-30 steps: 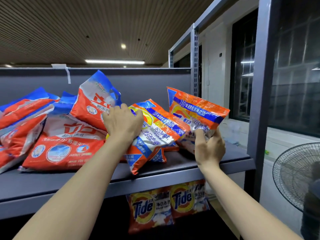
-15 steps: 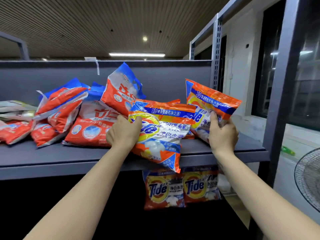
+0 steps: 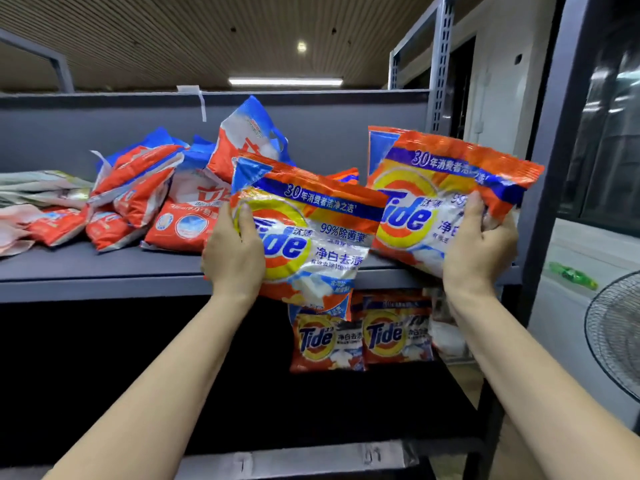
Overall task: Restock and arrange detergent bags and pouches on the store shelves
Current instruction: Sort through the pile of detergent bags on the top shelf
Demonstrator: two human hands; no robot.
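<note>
The person stands at the grey shelf (image 3: pixel 104 271) with one Tide bag in each hand. The left hand (image 3: pixel 233 252) wraps around the left edge of one Tide bag (image 3: pixel 311 237), thumb on the front and fingers behind it. The bag is lifted up and faces us, and its bottom hangs down past the shelf's front edge. The right hand (image 3: pixel 479 244) holds the second Tide bag (image 3: pixel 433 199) by its lower right part, with the fingers curled into the soft front. That bag tilts a little, and its bottom looks close to the shelf board, but I can't tell if it touches.

I think both bags are held face-out so they can be stood up side by side, with the names easy to read. The space at the right end of the shelf seems meant for them.

To the left, red and blue bags (image 3: pixel 166 202) lie in a messy pile, leaning on each other. They look like they need tidying next. Two more Tide bags (image 3: pixel 360 336) stand neatly on the shelf below.

The bags are soft and floppy, so they may slump over when set down.
</note>
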